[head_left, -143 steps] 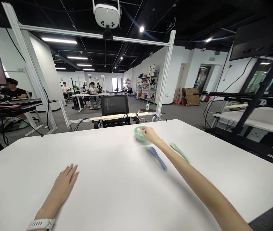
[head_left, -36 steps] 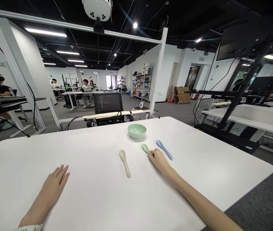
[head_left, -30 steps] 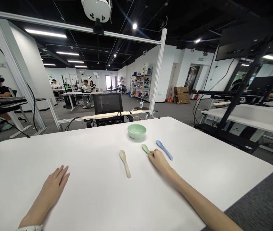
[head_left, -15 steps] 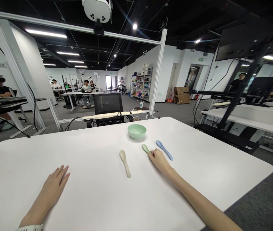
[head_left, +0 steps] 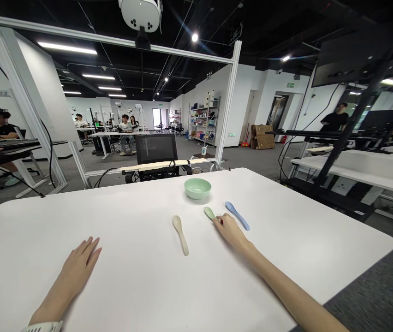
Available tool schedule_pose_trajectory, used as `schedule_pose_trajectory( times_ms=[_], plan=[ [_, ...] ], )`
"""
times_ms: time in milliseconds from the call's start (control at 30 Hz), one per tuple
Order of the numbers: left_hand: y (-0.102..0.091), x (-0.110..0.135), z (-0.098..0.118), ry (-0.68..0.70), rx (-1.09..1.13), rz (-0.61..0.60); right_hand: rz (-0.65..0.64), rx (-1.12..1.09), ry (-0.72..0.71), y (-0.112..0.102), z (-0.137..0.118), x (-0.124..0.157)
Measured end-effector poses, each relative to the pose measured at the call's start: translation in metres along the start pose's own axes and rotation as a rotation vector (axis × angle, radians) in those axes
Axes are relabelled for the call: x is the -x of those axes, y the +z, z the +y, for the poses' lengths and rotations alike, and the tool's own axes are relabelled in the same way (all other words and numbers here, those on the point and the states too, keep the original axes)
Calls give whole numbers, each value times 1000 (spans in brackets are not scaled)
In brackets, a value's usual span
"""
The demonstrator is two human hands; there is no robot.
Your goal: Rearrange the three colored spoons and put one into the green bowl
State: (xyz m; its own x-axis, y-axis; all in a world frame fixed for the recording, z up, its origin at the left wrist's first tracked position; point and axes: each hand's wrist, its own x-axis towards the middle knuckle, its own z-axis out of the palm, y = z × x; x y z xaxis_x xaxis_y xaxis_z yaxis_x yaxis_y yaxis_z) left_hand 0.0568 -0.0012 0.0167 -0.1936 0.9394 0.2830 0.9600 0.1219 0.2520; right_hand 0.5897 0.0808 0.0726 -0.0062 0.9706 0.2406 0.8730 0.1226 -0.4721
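My right hand (head_left: 230, 229) is closed on the handle of a green spoon (head_left: 209, 212), whose bowl end points away from me; the fingers and palm hide most of the handle. A blue spoon (head_left: 237, 216) lies just right of that hand. To the left of it rests a beige spoon (head_left: 181, 235), bowl end away from me. Beyond the spoons stands a green bowl (head_left: 197, 189), upright. Flat on the left part of the table, fingers stretched out, lies my left hand (head_left: 78, 265), holding nothing.
The white table (head_left: 141, 286) has rounded corners and fills the foreground. Past its far edge are an office chair (head_left: 157, 148) and a metal frame (head_left: 229, 101). Other people sit at desks in the background, and a person in black (head_left: 335, 119) stands at the right.
Both hands and the spoons have stayed nearly in place. The view has shifted very slightly. At the right, the background person now shows more fully beside the dark post.
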Motion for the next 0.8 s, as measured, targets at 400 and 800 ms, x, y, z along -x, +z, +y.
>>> schedule_pose_trajectory(
  times_ms=[400, 800],
  plan=[
    [-1, 0, 2, 19, -9, 0, -16, 442, 208, -36, 41, -17],
    [-3, 1, 4, 13, -5, -17, 51, 353, 237, -50, 79, -31]
  ],
)
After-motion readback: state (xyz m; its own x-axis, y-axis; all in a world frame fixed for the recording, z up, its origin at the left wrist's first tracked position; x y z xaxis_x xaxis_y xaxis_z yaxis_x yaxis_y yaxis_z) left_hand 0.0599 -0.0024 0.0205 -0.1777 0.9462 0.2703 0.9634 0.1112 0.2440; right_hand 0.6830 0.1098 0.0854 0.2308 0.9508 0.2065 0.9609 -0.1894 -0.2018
